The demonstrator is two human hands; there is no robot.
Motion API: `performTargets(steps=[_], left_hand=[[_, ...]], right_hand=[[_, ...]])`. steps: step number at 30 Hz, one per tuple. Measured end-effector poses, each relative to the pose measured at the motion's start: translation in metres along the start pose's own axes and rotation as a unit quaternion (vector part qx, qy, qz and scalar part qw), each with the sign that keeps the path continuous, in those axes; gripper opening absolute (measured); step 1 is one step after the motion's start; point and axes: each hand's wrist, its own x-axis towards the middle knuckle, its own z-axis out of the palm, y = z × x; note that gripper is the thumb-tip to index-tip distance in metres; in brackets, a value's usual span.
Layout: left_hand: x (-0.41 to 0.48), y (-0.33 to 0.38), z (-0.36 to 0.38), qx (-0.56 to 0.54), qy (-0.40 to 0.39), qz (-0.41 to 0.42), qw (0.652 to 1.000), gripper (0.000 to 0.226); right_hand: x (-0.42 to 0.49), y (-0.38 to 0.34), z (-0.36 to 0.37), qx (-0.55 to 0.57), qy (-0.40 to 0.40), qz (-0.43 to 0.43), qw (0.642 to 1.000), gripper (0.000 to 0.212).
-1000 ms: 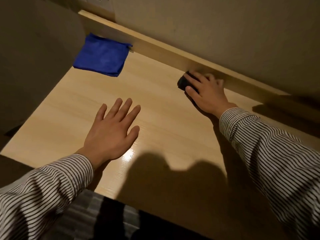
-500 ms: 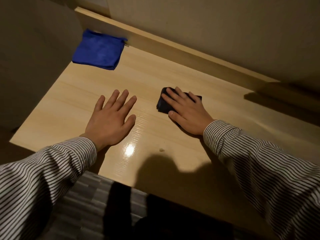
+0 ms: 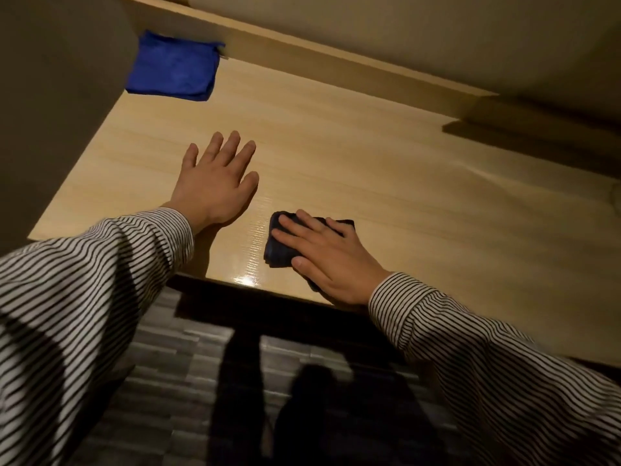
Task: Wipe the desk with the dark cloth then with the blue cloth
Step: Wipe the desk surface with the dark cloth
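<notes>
dark cloth (image 3: 278,253) under right grip (image 3: 332,260)

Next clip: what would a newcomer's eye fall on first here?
The bright blue cloth, folded in the far left corner of the desk, stands out against the pale wood. Near the front edge, the right hand presses flat on the dark cloth, with the left hand spread flat on the wood beside it.

Dark cloth (image 3: 278,252) front, blue cloth (image 3: 174,67) back
</notes>
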Motion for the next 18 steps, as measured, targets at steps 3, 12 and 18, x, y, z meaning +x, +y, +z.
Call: performTargets(steps=[3, 12, 18], left_hand=[[0.0, -0.003, -0.001, 0.001, -0.008, 0.005, 1.0, 0.07], [-0.008, 0.006, -0.009, -0.068, -0.01, -0.004, 0.998, 0.071], [-0.012, 0.069, -0.008, -0.111, 0.034, 0.043, 0.992, 0.062]], right_hand=[[-0.015, -0.017, 0.015, 0.045, 0.024, -0.001, 0.999, 0.048], [-0.044, -0.061, 0.014, 0.322, 0.085, 0.121, 0.935, 0.032], [-0.044, -0.042, -0.034, 0.426, 0.152, 0.181, 0.873, 0.028]])
